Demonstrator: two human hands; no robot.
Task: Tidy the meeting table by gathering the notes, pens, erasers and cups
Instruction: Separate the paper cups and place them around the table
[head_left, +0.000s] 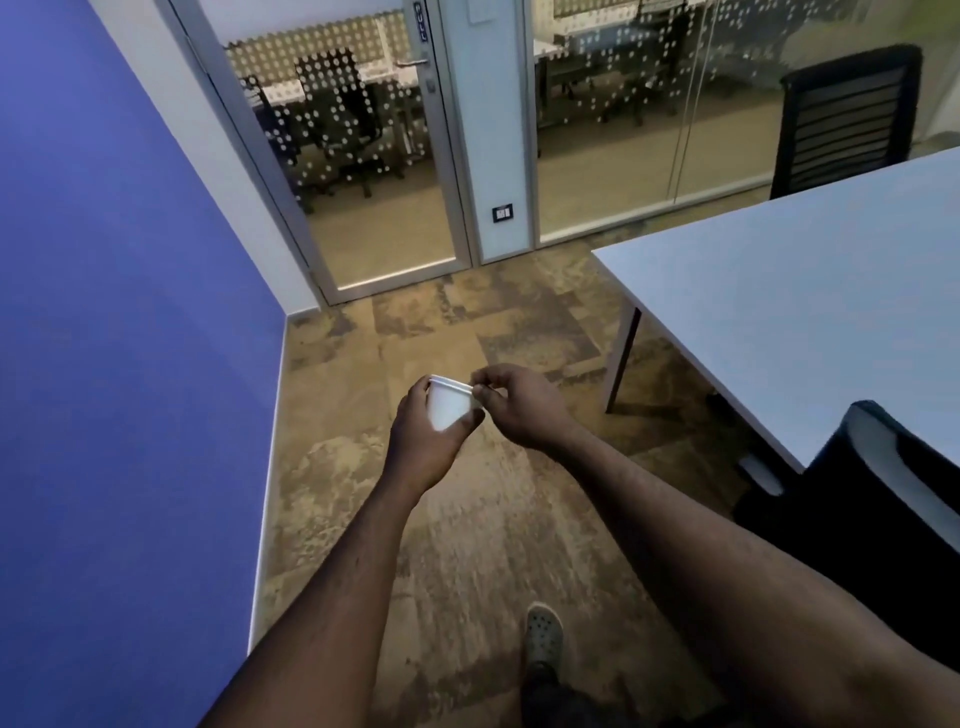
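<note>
Carrying the stacked white cups (448, 406) is the step in hand: the left hand (423, 441) wraps their body, the right hand (519, 410) pinches the rim. Next likely calls for a drop-off spot; the table (805, 291) lies at two o'clock.

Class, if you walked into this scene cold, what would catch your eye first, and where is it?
First, the white cups at the centre, stacked, gripped by the left hand while the right hand pinches the rim, above the floor. Next, the blue wall on the left, and the white table on the right.
</note>
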